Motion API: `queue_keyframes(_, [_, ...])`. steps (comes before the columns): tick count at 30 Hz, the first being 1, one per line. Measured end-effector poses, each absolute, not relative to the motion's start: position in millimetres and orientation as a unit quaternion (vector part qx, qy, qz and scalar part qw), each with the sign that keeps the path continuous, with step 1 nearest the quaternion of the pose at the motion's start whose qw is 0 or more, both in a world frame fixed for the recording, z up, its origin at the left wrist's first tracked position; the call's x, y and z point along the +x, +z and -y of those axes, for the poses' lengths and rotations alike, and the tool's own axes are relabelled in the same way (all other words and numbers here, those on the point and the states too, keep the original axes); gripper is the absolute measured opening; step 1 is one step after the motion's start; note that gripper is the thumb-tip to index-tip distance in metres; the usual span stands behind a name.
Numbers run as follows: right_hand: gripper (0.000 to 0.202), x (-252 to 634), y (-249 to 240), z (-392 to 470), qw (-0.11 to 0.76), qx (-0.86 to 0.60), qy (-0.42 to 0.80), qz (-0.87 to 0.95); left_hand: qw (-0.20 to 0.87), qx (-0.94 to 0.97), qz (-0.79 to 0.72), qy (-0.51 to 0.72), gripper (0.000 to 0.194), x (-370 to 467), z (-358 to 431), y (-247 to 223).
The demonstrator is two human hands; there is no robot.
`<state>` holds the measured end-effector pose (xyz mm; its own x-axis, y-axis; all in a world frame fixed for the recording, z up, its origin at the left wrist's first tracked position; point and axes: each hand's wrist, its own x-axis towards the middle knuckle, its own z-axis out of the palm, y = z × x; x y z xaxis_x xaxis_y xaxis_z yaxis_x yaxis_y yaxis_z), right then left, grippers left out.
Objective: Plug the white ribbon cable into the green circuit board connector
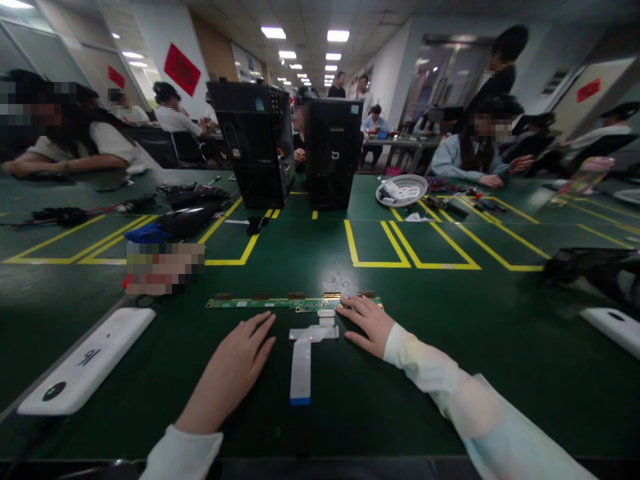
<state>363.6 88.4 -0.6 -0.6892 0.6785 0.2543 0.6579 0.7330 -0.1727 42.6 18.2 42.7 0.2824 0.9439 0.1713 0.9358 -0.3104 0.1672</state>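
Observation:
A long, narrow green circuit board [270,303] lies crosswise on the dark green table [380,413]. From its connector a white flat cable [301,367] with a blue end runs toward me, folded near the top. My right hand [367,325] rests over the right part of the board, fingers apart, fingertips touching or just above it. My left hand [240,363] lies on the table left of the cable, its fingers spread loosely and its fingertips just below the board. Neither hand grips anything.
Two black computer towers [257,147] [334,153] stand ahead. A white basket [401,191] sits behind to the right. White devices [87,360] [617,327] lie at both sides. Cables and a blue-black item [175,223] are at left. People sit beyond the table.

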Motion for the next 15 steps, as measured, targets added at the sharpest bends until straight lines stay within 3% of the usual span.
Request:
queue_keyframes(7, [0.054,365.3,-1.0,-88.3,0.152,-0.359,0.033,0.92,-0.025,0.709,-0.689,0.147,0.058,-53.0,-3.0,27.9])
queue_keyframes(15, [0.054,366.1,0.9,-88.3,0.145,-0.36,0.032,0.921,-0.08,0.703,-0.689,0.156,0.057,-60.1,-6.0,13.9])
